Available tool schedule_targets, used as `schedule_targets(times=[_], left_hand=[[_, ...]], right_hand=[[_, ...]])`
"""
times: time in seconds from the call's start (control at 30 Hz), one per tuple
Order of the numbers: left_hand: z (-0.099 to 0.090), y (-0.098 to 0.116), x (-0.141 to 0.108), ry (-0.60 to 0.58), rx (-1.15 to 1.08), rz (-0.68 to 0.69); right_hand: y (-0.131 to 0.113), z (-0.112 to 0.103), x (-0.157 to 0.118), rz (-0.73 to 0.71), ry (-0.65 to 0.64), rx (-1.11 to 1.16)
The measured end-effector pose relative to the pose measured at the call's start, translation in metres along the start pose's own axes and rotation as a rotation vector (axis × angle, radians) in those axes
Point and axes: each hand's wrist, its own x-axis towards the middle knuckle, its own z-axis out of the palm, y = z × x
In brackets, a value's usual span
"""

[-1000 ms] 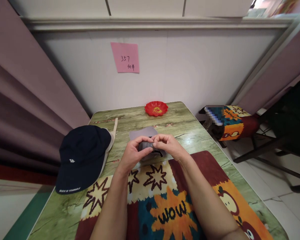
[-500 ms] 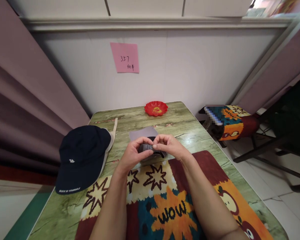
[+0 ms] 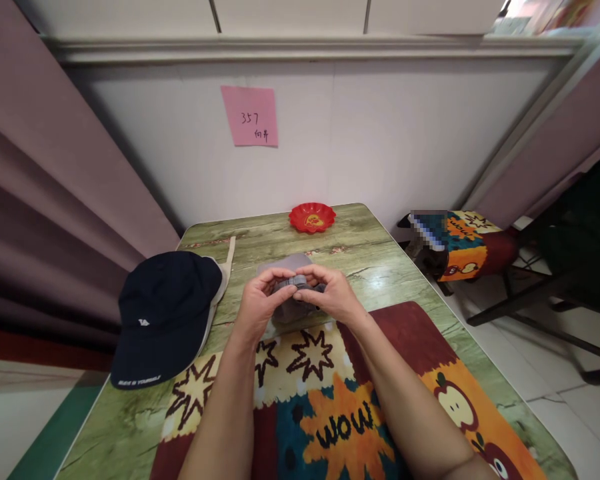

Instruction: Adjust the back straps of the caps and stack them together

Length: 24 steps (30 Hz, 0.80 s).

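Over the middle of the table, both hands pinch a small dark grey band [image 3: 299, 281], perhaps a strap; its exact kind is hard to make out. My left hand [image 3: 260, 299] grips it from the left, thumb and fingertips closed. From the right, my right hand [image 3: 334, 292] pinches it too, and the two thumbs almost meet. Fingers hide much of the band. Beneath the hands a flat purplish-grey sheet [image 3: 281, 263], cloth-like, lies on the table, partly covered from view.
A navy cap [image 3: 167, 313] with a pale strap rests at the table's left. Toward the back edge sits a red scalloped dish [image 3: 300, 223]. A patterned mat [image 3: 405, 327] covers the near part. Beyond the right edge stands a stool with a patterned cover [image 3: 467, 257].
The hands have drawn closer together and shifted slightly left. The grey band has turned between the fingers, and the dark loop that hung at its right is now mostly covered.
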Motion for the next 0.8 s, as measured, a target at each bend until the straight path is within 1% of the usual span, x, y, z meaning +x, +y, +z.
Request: schedule_targets(times=[0.1, 0.3, 0.37, 0.5, 0.6, 0.7, 0.8], left_hand=[[-0.001, 0.003, -0.001, 0.002, 0.007, -0.003], [-0.003, 0.016, -0.004, 0.017, 0.173, 0.035], [-0.002, 0.019, -0.005, 0.031, 0.187, 0.020], [0.001, 0.017, -0.004, 0.088, 0.116, -0.034], [0.003, 0.013, -0.002, 0.105, 0.041, -0.054], [0.004, 0.012, -0.002, 0.098, 0.015, -0.036], [0.004, 0.014, -0.003, 0.088, 0.039, 0.002]], right_hand=[[0.001, 0.005, 0.000, -0.051, 0.077, -0.079], [-0.004, 0.006, -0.001, -0.090, 0.148, -0.104], [-0.006, 0.006, -0.001, -0.110, 0.171, -0.138], [-0.008, 0.007, -0.002, -0.156, 0.174, -0.187], [-0.009, 0.007, -0.002, -0.171, 0.167, -0.190], [-0.009, 0.007, -0.002, -0.178, 0.159, -0.175], [-0.011, 0.006, -0.002, -0.182, 0.149, -0.193]])
